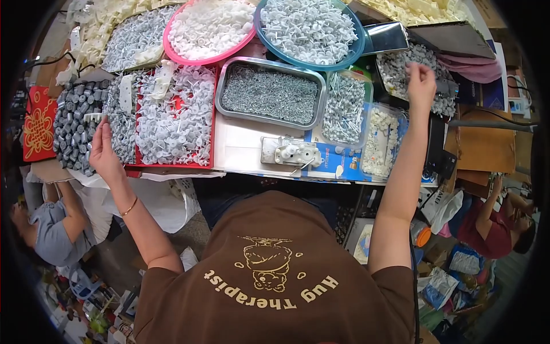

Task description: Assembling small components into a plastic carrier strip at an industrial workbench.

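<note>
We see a cluttered tabletop [240, 150]. At nine o'clock, our left hand [105, 152], fingers open, rests beside the red tray of white plastic pegs [172, 114]. At two o'clock, our right hand [421, 80], fingers pinched closed, hovers over a clear box of small grey fasteners [401, 69].

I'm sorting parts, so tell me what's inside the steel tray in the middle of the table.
The steel tray is filled with small grey metal screws or pins, heaped edge to edge. Its bottom is covered, so anything beneath them cannot be seen.
</note>
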`<control>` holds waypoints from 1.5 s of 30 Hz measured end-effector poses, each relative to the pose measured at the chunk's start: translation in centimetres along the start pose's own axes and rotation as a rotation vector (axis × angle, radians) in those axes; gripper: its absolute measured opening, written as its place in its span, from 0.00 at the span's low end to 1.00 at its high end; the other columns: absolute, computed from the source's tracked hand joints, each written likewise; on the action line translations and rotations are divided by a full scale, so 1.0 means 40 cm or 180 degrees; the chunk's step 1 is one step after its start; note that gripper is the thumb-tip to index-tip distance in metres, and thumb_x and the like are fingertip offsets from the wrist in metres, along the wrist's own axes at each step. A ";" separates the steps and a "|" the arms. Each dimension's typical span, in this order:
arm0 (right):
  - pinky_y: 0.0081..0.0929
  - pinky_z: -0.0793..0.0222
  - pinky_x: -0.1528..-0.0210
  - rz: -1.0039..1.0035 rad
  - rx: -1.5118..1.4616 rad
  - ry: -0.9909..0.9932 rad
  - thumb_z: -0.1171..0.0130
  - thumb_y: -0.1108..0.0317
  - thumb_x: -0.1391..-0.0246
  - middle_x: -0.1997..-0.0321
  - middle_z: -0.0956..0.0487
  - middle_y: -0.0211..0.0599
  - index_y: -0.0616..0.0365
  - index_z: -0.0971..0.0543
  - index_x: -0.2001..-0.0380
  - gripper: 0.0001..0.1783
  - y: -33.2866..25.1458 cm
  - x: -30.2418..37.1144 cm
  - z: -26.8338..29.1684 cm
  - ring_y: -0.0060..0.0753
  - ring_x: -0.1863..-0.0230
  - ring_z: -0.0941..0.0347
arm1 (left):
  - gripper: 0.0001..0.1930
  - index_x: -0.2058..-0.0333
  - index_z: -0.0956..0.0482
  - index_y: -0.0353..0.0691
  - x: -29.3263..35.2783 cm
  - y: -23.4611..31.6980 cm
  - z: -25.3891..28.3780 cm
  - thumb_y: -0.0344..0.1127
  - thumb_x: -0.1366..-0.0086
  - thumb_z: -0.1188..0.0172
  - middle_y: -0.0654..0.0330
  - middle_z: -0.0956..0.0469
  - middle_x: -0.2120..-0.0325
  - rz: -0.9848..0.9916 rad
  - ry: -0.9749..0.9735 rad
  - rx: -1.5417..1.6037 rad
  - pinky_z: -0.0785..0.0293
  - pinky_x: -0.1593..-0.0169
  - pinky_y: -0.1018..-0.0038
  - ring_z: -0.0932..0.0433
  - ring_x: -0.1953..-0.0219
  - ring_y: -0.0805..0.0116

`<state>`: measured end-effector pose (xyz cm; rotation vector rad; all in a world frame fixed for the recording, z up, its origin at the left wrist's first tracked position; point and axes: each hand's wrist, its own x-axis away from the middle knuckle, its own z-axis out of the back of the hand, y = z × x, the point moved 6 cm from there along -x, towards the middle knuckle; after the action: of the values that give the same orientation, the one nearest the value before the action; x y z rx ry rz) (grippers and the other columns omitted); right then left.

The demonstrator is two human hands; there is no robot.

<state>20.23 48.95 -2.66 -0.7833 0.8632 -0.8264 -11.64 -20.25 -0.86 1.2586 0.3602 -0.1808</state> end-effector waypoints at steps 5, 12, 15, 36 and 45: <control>0.16 0.37 0.72 -0.0034 0.0014 -0.0455 0.42 0.61 0.32 0.66 0.18 0.32 0.63 0.20 0.59 0.14 -0.262 0.121 -0.011 0.12 0.76 0.36 | 0.11 0.53 0.16 0.28 0.101 0.119 -0.092 0.21 0.33 0.39 0.54 0.15 0.58 0.0132 -0.0494 0.0109 0.20 0.51 0.76 0.16 0.59 0.70; 0.21 0.24 0.63 -0.0044 -0.0335 -0.2600 0.41 0.76 0.37 0.70 0.16 0.35 0.67 0.19 0.59 0.06 -0.461 0.529 -0.093 0.22 0.68 0.19 | 0.08 0.61 0.14 0.31 0.394 0.292 -0.374 0.18 0.40 0.35 0.55 0.13 0.64 -0.0002 -0.2294 0.0820 0.19 0.54 0.75 0.15 0.62 0.70; 0.22 0.20 0.65 0.0278 0.0138 -0.2937 0.36 0.77 0.41 0.71 0.15 0.39 0.67 0.21 0.64 0.05 -0.446 0.620 -0.112 0.27 0.68 0.15 | 0.09 0.62 0.15 0.31 0.468 0.333 -0.436 0.16 0.42 0.35 0.55 0.13 0.65 -0.0343 -0.2727 0.0949 0.18 0.57 0.75 0.14 0.63 0.69; 0.21 0.33 0.75 0.0997 0.0411 -0.2083 0.33 0.66 0.43 0.79 0.21 0.37 0.60 0.15 0.63 0.09 -0.502 0.375 -0.191 0.25 0.80 0.27 | 0.10 0.70 0.24 0.41 0.520 0.348 -0.495 0.28 0.48 0.30 0.61 0.25 0.65 -0.1675 -0.2942 -0.0036 0.36 0.49 0.61 0.25 0.58 0.58; 0.72 0.48 0.36 0.1079 0.3743 -0.1311 0.61 0.37 0.33 0.34 0.29 0.47 0.35 0.19 0.45 0.29 -0.267 -0.239 -0.511 0.62 0.31 0.39 | 0.17 0.57 0.20 0.40 0.375 0.356 -0.409 0.37 0.43 0.28 0.58 0.20 0.62 -0.1386 -0.2240 -0.0307 0.34 0.49 0.63 0.24 0.58 0.57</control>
<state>-4.47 47.32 0.70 0.2388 0.0414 -0.6769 4.26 0.58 2.19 0.9335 0.0228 -0.9384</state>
